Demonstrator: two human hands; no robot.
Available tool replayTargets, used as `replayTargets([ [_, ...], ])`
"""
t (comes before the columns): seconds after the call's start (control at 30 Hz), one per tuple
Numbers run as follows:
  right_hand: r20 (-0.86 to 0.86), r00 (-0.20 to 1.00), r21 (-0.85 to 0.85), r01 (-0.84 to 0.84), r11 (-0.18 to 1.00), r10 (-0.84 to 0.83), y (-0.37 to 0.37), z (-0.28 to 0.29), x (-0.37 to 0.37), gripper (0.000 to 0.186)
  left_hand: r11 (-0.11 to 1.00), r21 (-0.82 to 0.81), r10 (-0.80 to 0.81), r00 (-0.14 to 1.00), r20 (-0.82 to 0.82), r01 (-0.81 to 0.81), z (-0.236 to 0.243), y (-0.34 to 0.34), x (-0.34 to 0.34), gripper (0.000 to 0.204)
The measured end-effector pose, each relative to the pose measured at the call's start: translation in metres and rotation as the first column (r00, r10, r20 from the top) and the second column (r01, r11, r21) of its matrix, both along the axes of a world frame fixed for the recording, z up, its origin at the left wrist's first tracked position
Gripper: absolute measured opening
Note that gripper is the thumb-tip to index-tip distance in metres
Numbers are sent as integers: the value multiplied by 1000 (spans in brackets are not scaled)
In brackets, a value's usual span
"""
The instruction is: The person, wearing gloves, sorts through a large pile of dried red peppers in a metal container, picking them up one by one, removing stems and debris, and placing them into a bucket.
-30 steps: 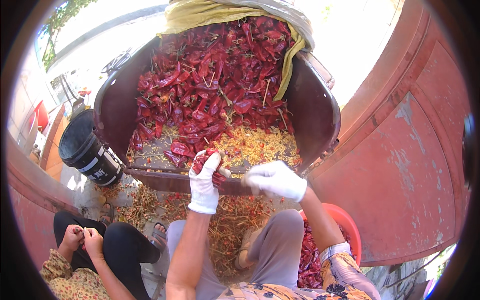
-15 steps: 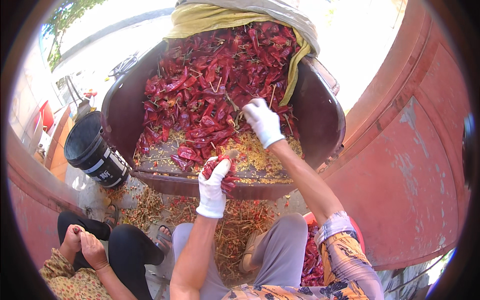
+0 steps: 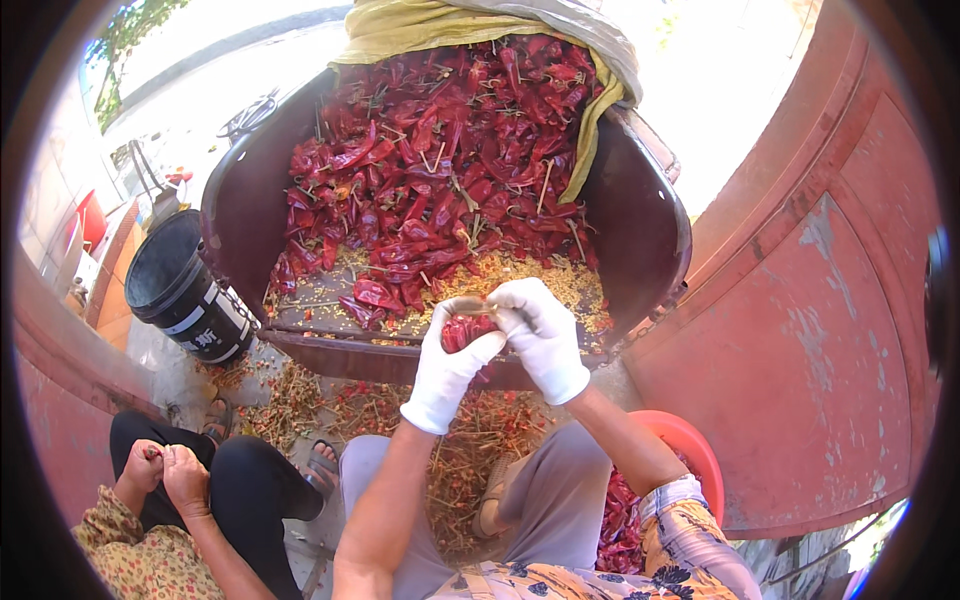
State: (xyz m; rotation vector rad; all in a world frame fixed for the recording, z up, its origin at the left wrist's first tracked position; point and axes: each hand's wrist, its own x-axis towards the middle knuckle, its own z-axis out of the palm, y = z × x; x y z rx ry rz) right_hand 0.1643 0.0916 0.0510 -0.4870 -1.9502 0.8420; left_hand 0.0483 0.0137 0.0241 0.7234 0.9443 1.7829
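Both my hands wear white gloves and meet above the near edge of a dark cart bed (image 3: 340, 362). My left hand (image 3: 440, 370) is closed around several dried red chili peppers (image 3: 465, 331), their stem ends up. My right hand (image 3: 545, 340) pinches at those stem ends with thumb and fingers; the exact spot it grips is partly hidden. Beyond my hands a big heap of dried chilies (image 3: 420, 190) fills the cart bed, with loose stems among them. Yellow seeds (image 3: 525, 275) cover the bed's near floor.
A yellow and grey cloth (image 3: 430, 35) drapes the far end. A black bucket (image 3: 170, 280) stands left of the cart; a red basin (image 3: 700, 460) with chilies sits by my right leg. Stems (image 3: 470, 470) litter the ground. Another person's hands (image 3: 165, 475) are at lower left. A red metal panel (image 3: 780, 340) stands right.
My right hand has come back from the heap toward me and joined my left hand at the held chilies. My left hand has turned and shifted slightly right.
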Motion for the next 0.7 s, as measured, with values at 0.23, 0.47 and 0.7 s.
replayTargets([
  [0.23,130,991,-204,-16,979,43,-1,7,25,12,964,-132,-247,962,-118,231,1,-4,-2,29],
  [0.47,-559,828,-819,-559,129,40,2,9,39,13,964,-53,-267,951,-153,262,-2,-7,7,25],
  [0.7,507,584,-722,-114,682,634,2,15,75,24,990,89,75,934,349,-112,-12,2,-15,21],
])
